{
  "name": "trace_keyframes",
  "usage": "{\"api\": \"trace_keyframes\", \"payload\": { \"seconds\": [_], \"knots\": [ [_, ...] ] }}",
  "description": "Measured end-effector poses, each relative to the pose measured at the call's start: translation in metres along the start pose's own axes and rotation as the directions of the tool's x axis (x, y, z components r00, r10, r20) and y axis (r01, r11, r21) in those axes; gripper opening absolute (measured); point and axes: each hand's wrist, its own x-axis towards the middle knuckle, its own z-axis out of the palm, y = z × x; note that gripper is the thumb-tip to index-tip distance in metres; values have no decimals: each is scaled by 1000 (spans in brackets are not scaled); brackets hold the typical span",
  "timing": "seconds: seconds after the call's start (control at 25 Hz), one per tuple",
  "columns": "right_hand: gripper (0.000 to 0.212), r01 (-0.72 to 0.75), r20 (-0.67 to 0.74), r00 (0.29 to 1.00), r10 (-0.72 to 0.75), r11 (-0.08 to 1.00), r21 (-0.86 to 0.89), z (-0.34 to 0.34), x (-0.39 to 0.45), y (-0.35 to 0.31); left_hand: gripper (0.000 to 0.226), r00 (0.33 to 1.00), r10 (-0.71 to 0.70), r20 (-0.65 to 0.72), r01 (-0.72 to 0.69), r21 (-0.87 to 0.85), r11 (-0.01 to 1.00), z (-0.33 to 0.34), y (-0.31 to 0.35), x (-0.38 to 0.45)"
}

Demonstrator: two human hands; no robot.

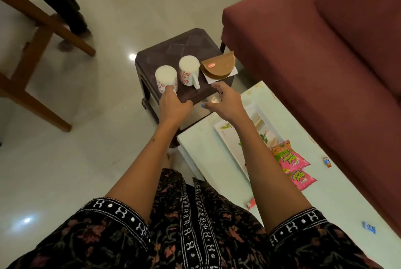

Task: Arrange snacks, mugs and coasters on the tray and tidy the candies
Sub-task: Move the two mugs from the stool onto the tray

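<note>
1. Landmark: dark brown stool [173, 51], standing on the floor beside the white bench [325, 192].
2. Left mug [166, 79], white with red flowers, stands upside down at the stool's near-left corner.
3. Left hand [173, 105] touches this mug's near side with its fingers; whether they grip the handle cannot be told.
4. Second mug [189, 72] stands upside down just right of the first, handle facing the person.
5. Brown coasters [218, 66] lie on a white sheet at the stool's right edge.
6. Right hand [225, 101] hovers over the stool's near-right corner, fingers spread, grasping nothing.
7. Right of the stool, on the bench: white tray [230, 138], two pink snack packets [293, 164], scattered candies [327, 162].
</note>
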Motion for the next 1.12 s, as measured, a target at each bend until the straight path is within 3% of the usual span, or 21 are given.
{"api": "trace_keyframes", "payload": {
  "seconds": [0.24, 0.44, 0.56, 0.72, 0.84, 1.12],
  "knots": [
    [66, -96, 82, 992, 100, 994, -51, 35, 86, -17, 76, 996, -63, 65, 52, 157, 986, -9, -10, 87],
    [86, -120, 95, 986, 135, 982, -144, 61, 154, -22, 97, 965, 19, 261, -137, 444, 885, -5, -25, 150],
    [96, -120, 99, 984, 148, 961, -250, 75, 188, -22, 103, 928, 9, 372, -220, 530, 819, 6, -30, 180],
    [91, -49, 175, 976, 128, 917, -396, 89, 216, -19, 96, 893, -40, 449, -249, 564, 787, 13, -38, 199],
    [81, -12, 158, 983, 88, 904, -428, 97, 224, -16, 87, 893, -36, 448, -244, 551, 798, 11, -40, 206],
    [85, 11, 129, 990, 54, 890, -457, 76, 203, -9, 85, 891, -50, 452, -224, 532, 816, 6, -28, 186]
  ]
}}
